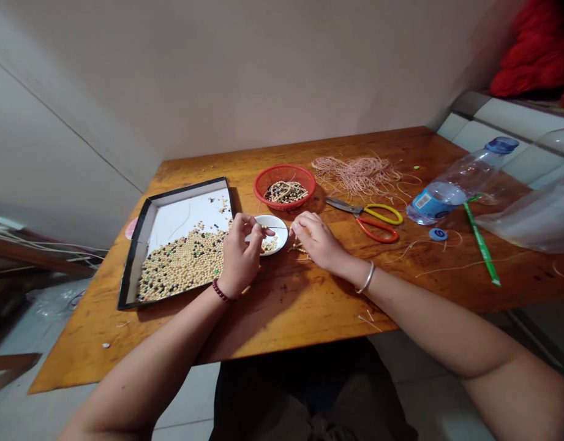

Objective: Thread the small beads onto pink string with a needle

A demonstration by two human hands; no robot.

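Observation:
My left hand is closed in a pinch over the small white dish of beads, holding one end of a thin needle or thread. My right hand pinches the other end, fingers closed, with a strand of strung beads lying under it on the wooden table. A black-rimmed tray with several loose tan and dark beads lies just left of my left hand.
A red basket of beaded strands stands behind the dish. Pink cord is piled at the back. Scissors with yellow and orange handles, a water bottle, a blue cap, a green stick and a plastic bag lie to the right.

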